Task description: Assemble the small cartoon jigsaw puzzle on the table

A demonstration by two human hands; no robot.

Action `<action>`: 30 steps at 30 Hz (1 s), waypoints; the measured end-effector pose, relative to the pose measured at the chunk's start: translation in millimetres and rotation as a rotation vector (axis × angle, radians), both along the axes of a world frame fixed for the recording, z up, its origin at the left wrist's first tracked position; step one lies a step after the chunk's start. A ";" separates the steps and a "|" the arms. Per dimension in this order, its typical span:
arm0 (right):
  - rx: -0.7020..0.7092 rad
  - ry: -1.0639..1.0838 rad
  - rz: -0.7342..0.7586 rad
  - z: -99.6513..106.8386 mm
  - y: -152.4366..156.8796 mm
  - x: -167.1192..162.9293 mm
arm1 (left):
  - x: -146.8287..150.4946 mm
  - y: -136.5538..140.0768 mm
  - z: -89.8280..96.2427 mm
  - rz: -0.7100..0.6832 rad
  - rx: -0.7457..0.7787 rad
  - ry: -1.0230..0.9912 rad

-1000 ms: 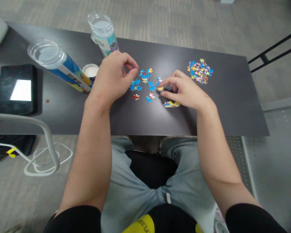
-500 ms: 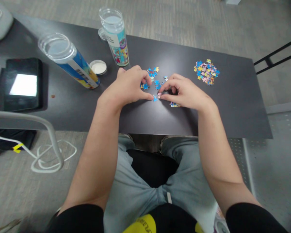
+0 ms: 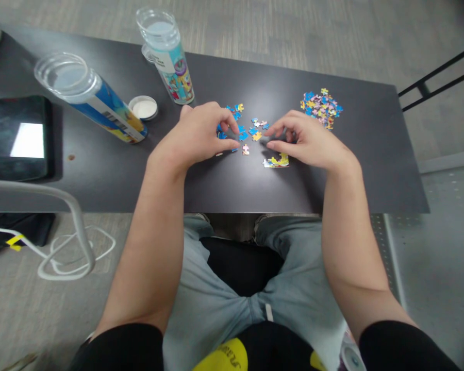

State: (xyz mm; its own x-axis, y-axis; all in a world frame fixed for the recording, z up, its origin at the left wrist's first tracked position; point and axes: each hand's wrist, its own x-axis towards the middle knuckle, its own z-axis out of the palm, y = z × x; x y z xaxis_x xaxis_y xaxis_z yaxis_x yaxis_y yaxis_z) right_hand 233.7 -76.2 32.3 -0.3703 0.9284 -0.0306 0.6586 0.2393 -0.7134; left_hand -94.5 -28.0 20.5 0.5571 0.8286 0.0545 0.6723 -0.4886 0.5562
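Note:
Several jigsaw pieces point(image 3: 243, 135), mostly blue with some yellow and pink, lie loose on the dark table between my hands. My left hand point(image 3: 204, 135) hovers over the left ones, thumb and fingers apart; a blue bit shows under its thumb, and the hand partly covers other pieces. A pink piece point(image 3: 246, 150) lies by itself just right of that thumb. Beside the yellow and blue pieces is my right hand point(image 3: 299, 138), thumb and index finger parted with nothing visible between them. Below its thumb lies a joined yellow puzzle section point(image 3: 277, 161), partly hidden by the hand.
A heap of puzzle pieces point(image 3: 321, 107) lies at the right. Two open clear jars, one with a blue label point(image 3: 118, 116) and one teal point(image 3: 176, 77), stand left of my hands, near a round lid point(image 3: 144, 108). A black tablet point(image 3: 21, 138) lies far left.
My hands have moved apart. The pink piece that was at my right fingertips now lies on the table. More of the yellow section shows, and the view has shifted slightly.

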 end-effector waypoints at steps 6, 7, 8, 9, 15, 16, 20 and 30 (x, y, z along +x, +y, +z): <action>-0.012 -0.001 -0.043 3.0 -7.4 15.6 | 20.7 -7.4 13.0 -0.053 -0.057 0.068; -0.014 -0.002 -0.045 3.3 -8.6 16.6 | 24.2 -8.2 14.3 -0.061 -0.061 0.086; -0.016 -0.005 -0.045 3.5 -9.7 17.4 | 27.1 -8.8 15.1 -0.064 -0.062 0.099; -0.019 -0.006 -0.043 3.5 -10.8 18.0 | 29.2 -9.1 15.6 -0.065 -0.062 0.107; -0.073 0.021 -0.035 3.7 -14.7 20.3 | 30.9 -11.0 15.1 0.005 -0.026 0.140; -0.084 0.027 -0.042 3.9 -15.1 20.3 | 30.5 -11.4 15.4 0.017 -0.020 0.151; -0.100 0.058 -0.063 4.6 -15.9 19.4 | 31.4 -13.3 17.3 -0.017 -0.055 0.167; -0.155 0.090 -0.059 9.3 -15.7 5.9 | 40.0 -21.3 14.8 -0.147 -0.077 0.103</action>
State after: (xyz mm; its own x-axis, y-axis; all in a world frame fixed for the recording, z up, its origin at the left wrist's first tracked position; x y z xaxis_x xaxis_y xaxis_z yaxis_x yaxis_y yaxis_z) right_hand 239.6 -91.9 41.6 -0.3230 0.9353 -0.1444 0.6003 0.0845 -0.7953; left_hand -54.4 -49.3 35.3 0.6720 0.7372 -0.0698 0.6521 -0.5446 0.5274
